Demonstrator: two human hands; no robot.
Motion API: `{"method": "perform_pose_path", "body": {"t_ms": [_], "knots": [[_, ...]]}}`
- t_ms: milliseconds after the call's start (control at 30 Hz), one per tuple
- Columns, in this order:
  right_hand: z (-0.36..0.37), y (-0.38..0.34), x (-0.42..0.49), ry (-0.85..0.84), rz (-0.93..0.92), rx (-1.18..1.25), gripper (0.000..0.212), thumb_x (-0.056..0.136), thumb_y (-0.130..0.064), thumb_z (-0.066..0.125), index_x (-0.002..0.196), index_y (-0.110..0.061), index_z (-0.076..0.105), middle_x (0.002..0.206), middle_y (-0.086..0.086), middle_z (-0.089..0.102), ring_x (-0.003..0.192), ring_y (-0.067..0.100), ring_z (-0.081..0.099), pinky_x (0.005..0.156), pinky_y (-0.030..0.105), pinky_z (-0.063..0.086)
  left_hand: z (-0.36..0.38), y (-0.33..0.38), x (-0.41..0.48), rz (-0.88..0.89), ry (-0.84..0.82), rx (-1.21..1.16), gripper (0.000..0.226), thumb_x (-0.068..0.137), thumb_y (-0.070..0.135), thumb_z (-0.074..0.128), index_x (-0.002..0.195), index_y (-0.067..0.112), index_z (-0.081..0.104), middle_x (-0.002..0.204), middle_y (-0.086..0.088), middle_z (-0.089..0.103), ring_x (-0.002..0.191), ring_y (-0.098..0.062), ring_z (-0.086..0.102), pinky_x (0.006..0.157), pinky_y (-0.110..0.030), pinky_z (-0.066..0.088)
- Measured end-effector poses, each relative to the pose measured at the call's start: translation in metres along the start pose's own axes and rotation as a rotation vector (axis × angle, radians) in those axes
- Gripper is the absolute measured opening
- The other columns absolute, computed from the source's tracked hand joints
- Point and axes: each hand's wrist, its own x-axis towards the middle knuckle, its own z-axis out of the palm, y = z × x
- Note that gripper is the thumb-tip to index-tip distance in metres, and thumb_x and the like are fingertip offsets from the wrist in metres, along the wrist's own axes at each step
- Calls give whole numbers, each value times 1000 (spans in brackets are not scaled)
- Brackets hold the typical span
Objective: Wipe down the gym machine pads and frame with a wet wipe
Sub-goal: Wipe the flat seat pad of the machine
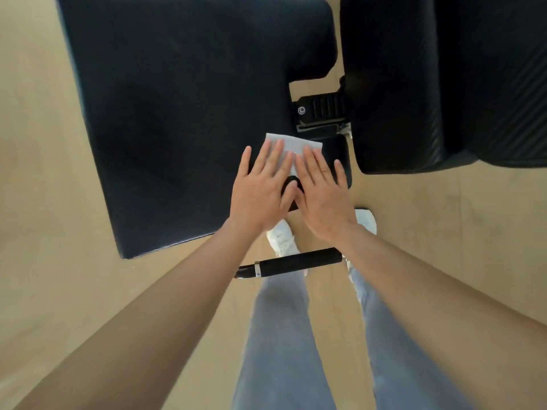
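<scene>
A white wet wipe [291,144] lies flat on the near right part of a large black seat pad [177,113]. My left hand [262,187] and my right hand [321,193] lie side by side with straight, spread fingers, the fingertips pressing on the wipe's near half. Most of the wipe's near edge is hidden under the fingers. A second black pad [444,84] stands to the right. Between the two pads a black metal frame bracket [321,112] shows.
A black foam-covered handle bar [299,261] with a chrome end crosses below my wrists, above my legs in light jeans and white shoes [281,239]. The tan wooden floor [44,202] surrounds the machine on the left and right.
</scene>
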Motion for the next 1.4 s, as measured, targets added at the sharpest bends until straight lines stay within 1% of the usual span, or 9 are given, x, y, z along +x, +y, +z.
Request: {"method": "perform_pose_path", "body": {"t_ms": [167,267,467,633,733,833,1100,1233,1400], "knots": [[7,22,-16,35,146,27,63,109,-43,11,163,-10,6,171,9,1,158,22,-3,128,50,4,4,18,32,178,3,13,63,108,52,19,162,20,27,170,-8,17,159,-25,6,128,-54,6],[17,27,-35,10,226,41,65,109,-43,17,163,-9,3,171,10,-2,158,22,-5,128,50,4,9,31,30,284,-17,13,64,107,53,18,162,20,23,171,-7,15,159,-26,3,128,-53,5],[31,19,-69,-23,209,23,68,108,-46,17,162,-6,7,171,12,4,158,24,1,127,51,12,21,28,-7,405,-51,78,67,106,52,13,163,17,20,171,-7,13,159,-27,4,128,-52,4],[29,-2,-82,10,80,100,63,108,-41,19,162,-9,15,170,12,9,158,25,6,126,52,14,28,13,-49,310,-3,47,63,108,47,27,161,15,28,170,-10,19,159,-28,10,127,-55,10],[25,-24,-75,33,7,167,61,109,-42,17,161,-10,20,169,14,14,157,27,9,127,51,10,32,5,-74,193,46,10,61,109,45,30,160,14,31,168,-10,24,158,-27,15,125,-56,15],[19,-43,-58,21,-70,104,59,108,-39,21,160,-13,25,168,15,17,157,28,12,125,55,10,33,-7,-94,82,70,3,61,109,45,29,161,12,28,168,-10,24,158,-26,16,125,-56,16],[-9,-78,20,-24,-213,-9,60,106,-42,13,163,-21,15,171,9,7,158,24,3,126,55,4,15,-65,-83,-128,142,63,65,101,32,33,163,16,22,169,-12,21,158,-27,13,127,-56,10],[-17,-87,38,-46,-207,-25,62,106,-44,11,164,-22,8,171,9,0,158,24,-2,126,54,1,9,-80,-76,-130,147,49,68,98,32,33,163,14,23,169,-14,21,158,-29,13,127,-55,10],[5,-88,-5,-8,-212,5,59,108,-41,25,163,-20,18,171,10,9,158,25,5,126,56,7,20,-61,-105,-105,175,14,67,96,32,36,157,4,35,166,-18,28,156,-35,19,126,-57,16]]}}
